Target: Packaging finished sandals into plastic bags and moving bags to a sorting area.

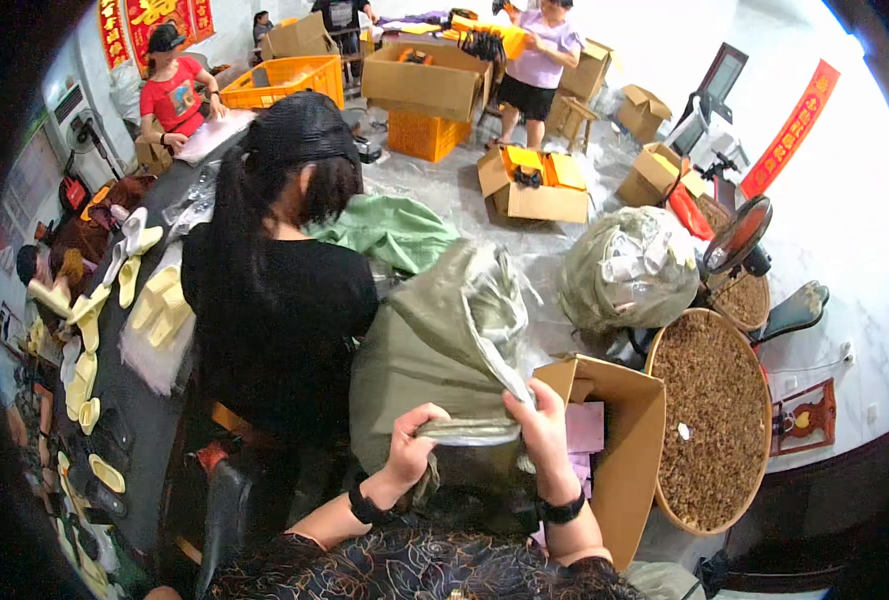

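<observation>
A large grey-green woven sack [415,350] stands in front of me, bulging, with its mouth toward me. My left hand [412,445] is closed on the near left of its rim. At the right of the same rim, my right hand [542,425] grips the folded edge. Between both hands the rim is pulled into a taut band. What lies inside the sack is hidden from this angle. Dark bands circle both my wrists.
Right of the sack stands an open cardboard box [615,450] with pink sheets; beyond is a round tray of brown pieces [710,430]. A stuffed sack [633,268] sits farther back. A person in black [275,290] sits close left, beside a dark table with pale slippers [83,385].
</observation>
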The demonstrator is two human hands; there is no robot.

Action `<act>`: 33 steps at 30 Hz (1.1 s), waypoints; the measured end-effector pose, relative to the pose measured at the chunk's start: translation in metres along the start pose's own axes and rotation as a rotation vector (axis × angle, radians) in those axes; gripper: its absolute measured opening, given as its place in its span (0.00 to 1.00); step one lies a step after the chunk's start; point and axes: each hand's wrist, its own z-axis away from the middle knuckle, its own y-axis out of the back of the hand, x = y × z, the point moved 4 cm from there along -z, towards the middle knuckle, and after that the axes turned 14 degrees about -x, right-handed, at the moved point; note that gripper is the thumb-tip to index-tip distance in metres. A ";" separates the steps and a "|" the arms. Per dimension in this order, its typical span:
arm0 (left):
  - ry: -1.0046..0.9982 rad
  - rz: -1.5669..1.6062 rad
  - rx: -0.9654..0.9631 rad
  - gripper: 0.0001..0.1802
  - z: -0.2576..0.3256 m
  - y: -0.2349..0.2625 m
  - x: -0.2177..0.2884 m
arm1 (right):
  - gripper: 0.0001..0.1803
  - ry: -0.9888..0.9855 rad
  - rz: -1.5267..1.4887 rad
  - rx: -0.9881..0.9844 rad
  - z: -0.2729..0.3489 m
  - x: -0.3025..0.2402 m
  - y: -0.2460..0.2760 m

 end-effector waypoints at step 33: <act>0.394 0.313 0.916 0.27 -0.289 0.071 -0.165 | 0.15 -0.007 0.372 -0.747 -0.496 0.108 0.034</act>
